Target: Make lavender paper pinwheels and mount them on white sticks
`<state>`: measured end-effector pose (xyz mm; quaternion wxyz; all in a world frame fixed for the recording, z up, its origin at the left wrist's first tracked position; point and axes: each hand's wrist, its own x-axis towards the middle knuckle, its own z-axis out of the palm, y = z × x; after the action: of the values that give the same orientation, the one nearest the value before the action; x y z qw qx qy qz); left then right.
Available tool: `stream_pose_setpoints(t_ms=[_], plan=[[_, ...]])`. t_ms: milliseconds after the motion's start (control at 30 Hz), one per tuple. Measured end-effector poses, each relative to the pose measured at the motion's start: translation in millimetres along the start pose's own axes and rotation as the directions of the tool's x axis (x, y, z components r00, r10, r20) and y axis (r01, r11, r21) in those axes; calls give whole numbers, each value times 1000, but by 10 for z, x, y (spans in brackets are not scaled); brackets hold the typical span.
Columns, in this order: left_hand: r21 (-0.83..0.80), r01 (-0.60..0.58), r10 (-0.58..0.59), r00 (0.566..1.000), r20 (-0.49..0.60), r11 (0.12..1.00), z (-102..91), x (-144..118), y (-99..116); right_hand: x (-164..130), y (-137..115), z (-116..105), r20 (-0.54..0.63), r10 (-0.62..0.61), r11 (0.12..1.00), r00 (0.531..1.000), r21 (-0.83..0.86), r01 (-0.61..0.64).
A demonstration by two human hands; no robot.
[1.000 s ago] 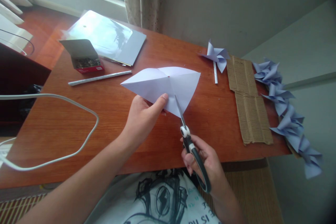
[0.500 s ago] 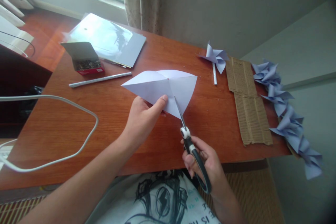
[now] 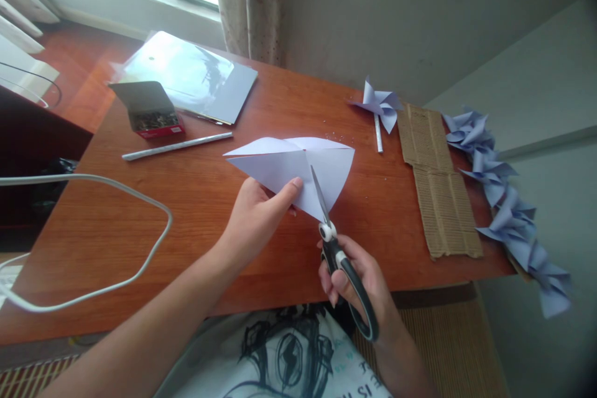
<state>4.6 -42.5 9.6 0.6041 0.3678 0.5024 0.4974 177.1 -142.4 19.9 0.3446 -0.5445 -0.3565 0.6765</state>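
The left hand pinches the near-left edge of a pale sheet of paper, thumb on top and fingers curled beneath, holding it lifted just above the wooden table near the middle. The right hand is closed around the dark handles of a pair of scissors, whose blades point away from the body and bite into the paper's near corner along a crease that runs toward its centre. The blades look nearly shut, tips inside the sheet. A likely slip from here is the cut wandering off the crease, since the paper is held at one side only and can sag or twist on the right. Cutting too far would reach the centre, where the creases meet. The thumb sits close to the blade line, so a sideways drift could nick it. To the far left lie a thin white stick, an open box of small pins and a glossy folder; to the right sit a finished pinwheel, a strip of corrugated cardboard and a row of folded pinwheels along the table's edge.
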Motion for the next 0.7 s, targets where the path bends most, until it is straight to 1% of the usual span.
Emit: stream_pose_setpoints(t_ms=[133,433,700], plan=[[-11,15,-15,1000,17,1000,10,-10,9,52,19,-18,26,-17,1000,1000,14,16],[35,6,-7,1000,20,999,11,-19,13,91,1,-19,14,-36,999,999,-9,36],[37,-2,1,1000,29,999,-4,-19,-2,94,0,-21,-7,-34,999,999,-42,33]])
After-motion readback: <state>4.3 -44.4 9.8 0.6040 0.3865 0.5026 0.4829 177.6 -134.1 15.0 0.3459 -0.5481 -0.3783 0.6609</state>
